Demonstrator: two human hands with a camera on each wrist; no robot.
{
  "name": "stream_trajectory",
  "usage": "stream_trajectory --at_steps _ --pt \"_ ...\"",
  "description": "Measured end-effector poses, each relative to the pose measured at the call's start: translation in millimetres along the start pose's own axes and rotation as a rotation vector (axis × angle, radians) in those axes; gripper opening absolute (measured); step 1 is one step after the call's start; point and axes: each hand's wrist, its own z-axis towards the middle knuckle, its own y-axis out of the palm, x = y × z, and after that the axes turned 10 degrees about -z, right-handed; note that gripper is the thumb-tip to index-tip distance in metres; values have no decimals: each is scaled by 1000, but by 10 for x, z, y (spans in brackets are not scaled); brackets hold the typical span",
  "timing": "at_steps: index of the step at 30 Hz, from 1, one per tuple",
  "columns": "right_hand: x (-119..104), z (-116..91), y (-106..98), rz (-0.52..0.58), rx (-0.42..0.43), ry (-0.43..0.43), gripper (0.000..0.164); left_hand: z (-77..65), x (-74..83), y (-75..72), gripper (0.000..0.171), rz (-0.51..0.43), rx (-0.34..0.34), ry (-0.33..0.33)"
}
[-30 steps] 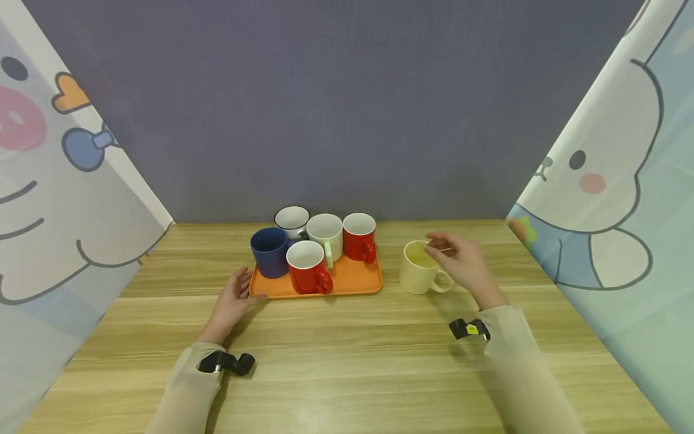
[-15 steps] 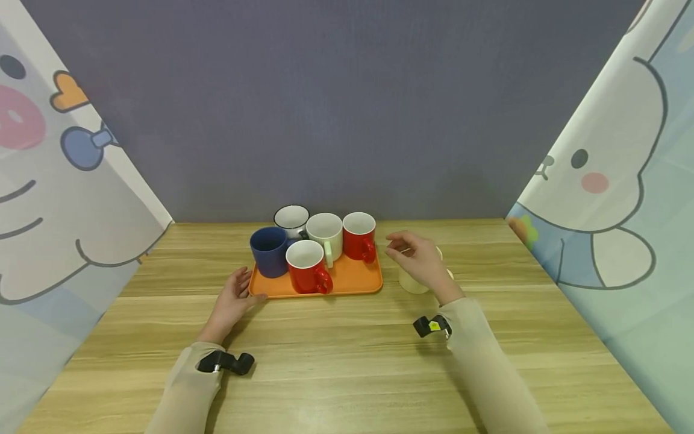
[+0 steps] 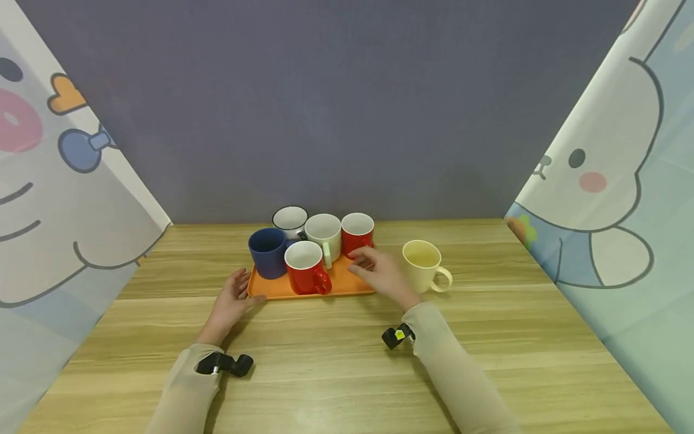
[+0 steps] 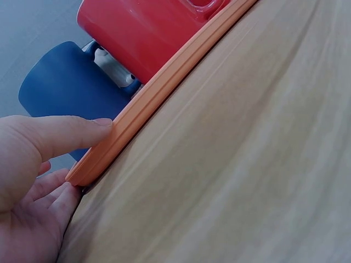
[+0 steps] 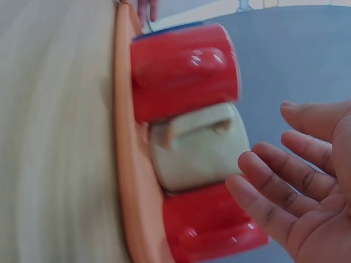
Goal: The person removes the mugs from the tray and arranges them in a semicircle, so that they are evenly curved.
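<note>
My left hand point(image 3: 230, 304) grips the left front corner of an orange tray point(image 3: 347, 284), the thumb point(image 4: 82, 131) on its rim and the fingers round its end. On the tray stand a blue mug point(image 3: 269, 259), a front red mug point(image 3: 302, 278), a back red mug point(image 3: 355, 241), a whitish mug with a pale green handle point(image 3: 328, 252) and a white mug with a black rim point(image 3: 290, 218). My right hand point(image 3: 384, 278), fingers loosely spread and holding nothing, hovers over the tray's right end, beside the back red mug.
A pale yellow mug point(image 3: 417, 274) stands upright on the wooden table point(image 3: 325, 374), right of the tray, its handle pointing right. Behind the table rises a grey wall point(image 3: 347, 120). Cartoon-printed sheets point(image 3: 585, 223) slope along both sides.
My right hand has moved left, from above the yellow mug to over the tray's right end. The left hand keeps its place at the tray corner, and the mugs have not moved.
</note>
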Motion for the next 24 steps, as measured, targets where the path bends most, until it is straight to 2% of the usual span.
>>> stream_trajectory --at_steps 7,14,20,24 --pt "-82 15 234 61 -70 -20 28 -4 2 4 93 2 4 -2" --pt "-120 31 383 69 -78 -78 27 -1 -1 2 93 0 5 -3" --pt "-176 26 479 62 -97 -61 31 2 -6 5 94 0 8 -6" --pt "-218 13 525 53 -80 -46 34 4 -10 1 95 0 9 -11"
